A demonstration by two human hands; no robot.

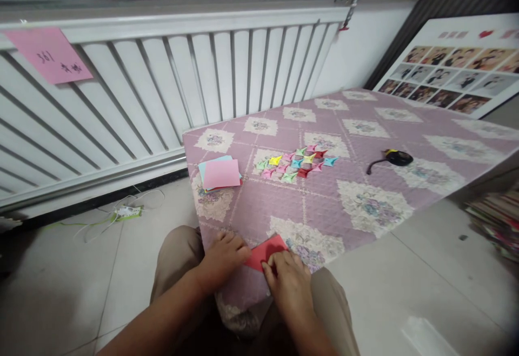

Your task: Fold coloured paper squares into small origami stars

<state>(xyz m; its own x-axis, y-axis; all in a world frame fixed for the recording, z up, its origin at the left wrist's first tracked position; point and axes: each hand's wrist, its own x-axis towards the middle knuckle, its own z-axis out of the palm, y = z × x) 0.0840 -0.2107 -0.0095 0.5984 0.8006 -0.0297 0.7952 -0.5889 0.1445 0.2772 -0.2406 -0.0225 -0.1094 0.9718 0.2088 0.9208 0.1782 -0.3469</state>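
A red sheet of paper (266,250), folded or cut to a strip-like rectangle, lies near the table's front edge. The left end of it is held down by my left hand (227,256), its thumb on the paper and its fingers closed together. At the lower right edge, my right hand (287,277) has its fingers curled and pinches the paper. Farther back on the table are several small folded paper pieces (297,163) in green, yellow, pink, red and blue, set out in rows. To their left is a stack of coloured paper (221,173), pink on top.
A purple flowered cloth (259,205) covers the table. A black object with a short cord or strap (398,158) lies at its right. Behind stand a white radiator (219,75) and a photo board (450,69). A power strip (128,212) is on the floor at left.
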